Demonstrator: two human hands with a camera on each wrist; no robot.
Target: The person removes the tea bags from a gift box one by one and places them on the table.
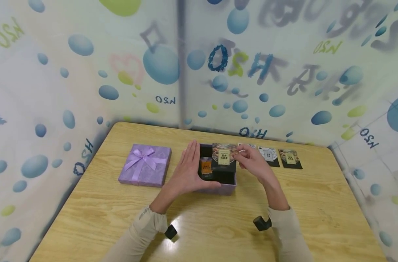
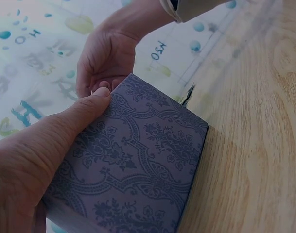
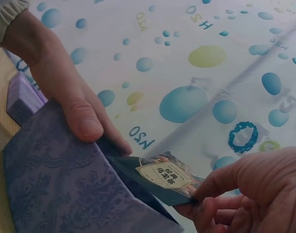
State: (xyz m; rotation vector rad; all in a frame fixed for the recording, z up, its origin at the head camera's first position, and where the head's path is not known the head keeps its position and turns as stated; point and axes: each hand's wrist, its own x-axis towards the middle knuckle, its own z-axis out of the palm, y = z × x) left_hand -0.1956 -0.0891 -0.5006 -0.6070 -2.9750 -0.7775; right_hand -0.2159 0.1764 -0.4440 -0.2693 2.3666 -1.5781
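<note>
A purple patterned gift box (image 1: 218,190) with a dark inside stands on the table. My left hand (image 1: 186,177) rests on it, fingers straight along the left side and thumb laid along the front rim; in the left wrist view the thumb lies at the edge of the box wall (image 2: 133,150). Between thumb and fingers my right hand (image 1: 254,163) pinches the right edge of a black tea packet (image 1: 223,157) with a cream label. The packet (image 3: 165,174) is tilted over the box opening. Inside, at the left, lies an orange-labelled packet (image 1: 206,166).
The purple lid (image 1: 143,168) with a ribbon bow lies left of the box. To the right are a white-and-black packet (image 1: 268,156) and another cream-labelled packet (image 1: 290,159); one more is partly hidden behind my right hand. A printed wall curtain (image 1: 199,94) hangs behind the table.
</note>
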